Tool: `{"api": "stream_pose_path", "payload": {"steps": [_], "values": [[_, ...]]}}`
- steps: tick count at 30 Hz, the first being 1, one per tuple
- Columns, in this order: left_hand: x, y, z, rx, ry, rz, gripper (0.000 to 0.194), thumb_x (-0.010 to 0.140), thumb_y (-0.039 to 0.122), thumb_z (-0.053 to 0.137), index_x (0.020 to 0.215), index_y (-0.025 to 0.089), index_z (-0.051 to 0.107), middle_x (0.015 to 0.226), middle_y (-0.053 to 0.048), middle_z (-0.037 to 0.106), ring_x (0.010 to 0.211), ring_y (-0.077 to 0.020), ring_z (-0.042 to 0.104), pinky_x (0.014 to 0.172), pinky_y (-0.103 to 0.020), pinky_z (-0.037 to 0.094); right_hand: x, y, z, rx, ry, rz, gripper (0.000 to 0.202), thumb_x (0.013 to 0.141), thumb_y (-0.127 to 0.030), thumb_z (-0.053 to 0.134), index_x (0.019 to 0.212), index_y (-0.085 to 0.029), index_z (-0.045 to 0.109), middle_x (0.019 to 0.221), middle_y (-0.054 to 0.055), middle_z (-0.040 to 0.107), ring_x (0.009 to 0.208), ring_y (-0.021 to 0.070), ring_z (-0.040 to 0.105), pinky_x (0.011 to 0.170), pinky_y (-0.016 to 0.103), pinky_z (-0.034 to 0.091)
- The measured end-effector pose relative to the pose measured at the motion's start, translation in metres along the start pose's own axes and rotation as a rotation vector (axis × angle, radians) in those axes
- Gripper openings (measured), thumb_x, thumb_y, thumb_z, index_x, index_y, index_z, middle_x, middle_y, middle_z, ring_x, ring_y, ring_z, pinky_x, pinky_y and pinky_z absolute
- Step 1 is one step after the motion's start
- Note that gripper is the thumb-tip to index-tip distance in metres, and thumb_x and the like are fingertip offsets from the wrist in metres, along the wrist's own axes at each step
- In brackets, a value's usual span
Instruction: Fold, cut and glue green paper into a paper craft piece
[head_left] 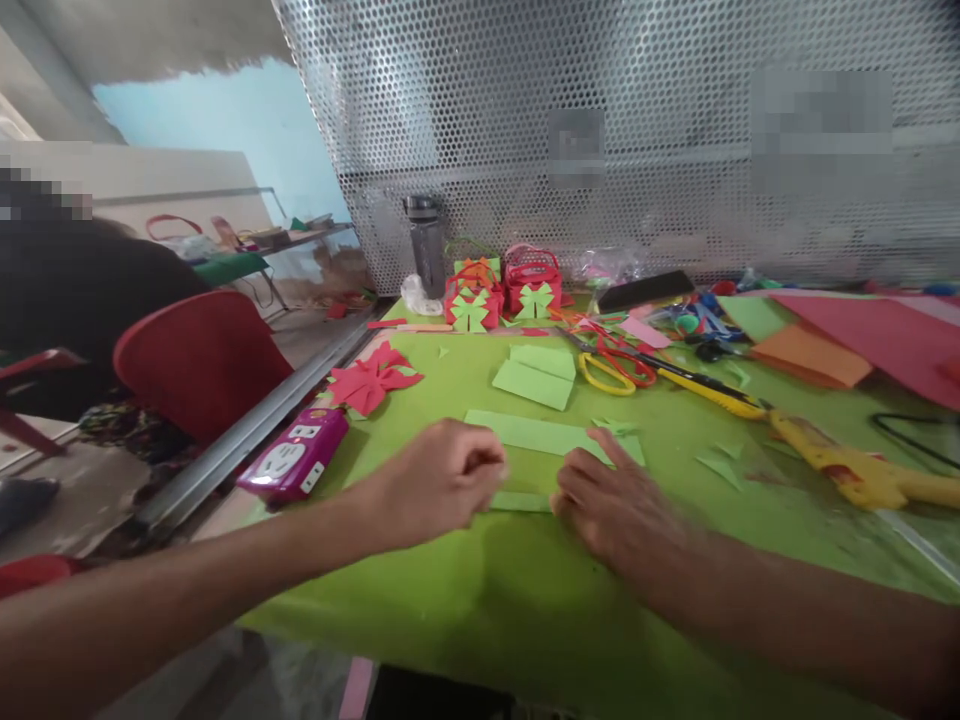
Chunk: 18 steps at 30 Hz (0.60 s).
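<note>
A narrow green paper strip (523, 502) runs between my hands, just above the green table top (480, 600). My left hand (442, 475) is closed at the strip's left end, fingers curled. At its right end my right hand (611, 500) pinches with curled fingers. A wider light green strip (536, 434) lies flat just beyond them, its right part behind my right hand. Farther back rests a folded light green sheet (536, 376). Red paper flower shapes (369, 378) lie to the left.
A purple power socket block (296, 455) sits at the left edge. Scissors (606, 374), a yellow cutter (705, 390) and a yellow glue gun (855, 465) lie right. Small red baskets (532, 285) and a bottle (426, 245) stand behind. A person (82, 270) sits far left.
</note>
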<state>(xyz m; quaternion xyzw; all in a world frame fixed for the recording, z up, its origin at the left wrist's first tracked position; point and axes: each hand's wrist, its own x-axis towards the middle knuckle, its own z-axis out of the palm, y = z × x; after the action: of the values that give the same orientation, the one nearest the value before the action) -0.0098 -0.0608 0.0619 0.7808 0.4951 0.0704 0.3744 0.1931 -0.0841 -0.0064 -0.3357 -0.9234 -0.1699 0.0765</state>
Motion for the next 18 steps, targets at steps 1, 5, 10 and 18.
{"api": "stream_pose_path", "payload": {"steps": [1, 5, 10, 18], "values": [[0.011, 0.003, 0.006, -0.069, -0.101, -0.057, 0.023, 0.083, 0.029, 0.044, 0.066, 0.015, 0.052, 0.052, 0.003, 0.054, 0.044, -0.0091, 0.053, 0.043, -0.019, 0.040, 0.000, 0.001, 0.000, 0.018, -0.018, 0.014, 0.013, 0.076, -0.011, 0.057, 0.069, -0.020, 0.063, 0.069, 0.001, 0.055, 0.078, 0.0188, 0.048, 0.099, 0.051, 0.021], [0.043, -0.007, 0.024, -0.182, -0.322, -0.252, 0.024, 0.077, 0.025, 0.049, 0.055, 0.014, 0.048, 0.045, 0.003, 0.053, 0.035, -0.0092, 0.052, 0.036, -0.018, 0.040, 0.002, 0.009, -0.005, 0.197, -0.129, 0.192, 0.013, 0.076, -0.010, 0.058, 0.073, -0.022, 0.064, 0.073, 0.001, 0.057, 0.082, 0.0191, 0.050, 0.094, 0.051, 0.026], [0.048, -0.014, 0.027, -0.170, -0.318, -0.284, 0.026, 0.071, 0.029, 0.058, 0.052, 0.014, 0.049, 0.045, 0.001, 0.056, 0.037, -0.0113, 0.056, 0.034, -0.017, 0.040, 0.001, 0.024, -0.010, 0.476, -0.212, 0.464, 0.004, 0.076, -0.018, 0.061, 0.072, -0.019, 0.063, 0.077, 0.001, 0.060, 0.082, 0.0179, 0.052, 0.084, 0.040, 0.033], [0.056, -0.003, 0.024, -0.046, -0.379, -0.335, 0.045, 0.069, 0.047, 0.059, 0.043, 0.012, 0.054, 0.042, -0.004, 0.056, 0.040, -0.0158, 0.059, 0.036, -0.023, 0.045, -0.004, 0.032, -0.002, 0.603, -0.227, 0.478, 0.014, 0.075, -0.016, 0.054, 0.062, -0.020, 0.058, 0.068, -0.003, 0.060, 0.078, 0.0162, 0.050, 0.084, 0.038, 0.027]]}}
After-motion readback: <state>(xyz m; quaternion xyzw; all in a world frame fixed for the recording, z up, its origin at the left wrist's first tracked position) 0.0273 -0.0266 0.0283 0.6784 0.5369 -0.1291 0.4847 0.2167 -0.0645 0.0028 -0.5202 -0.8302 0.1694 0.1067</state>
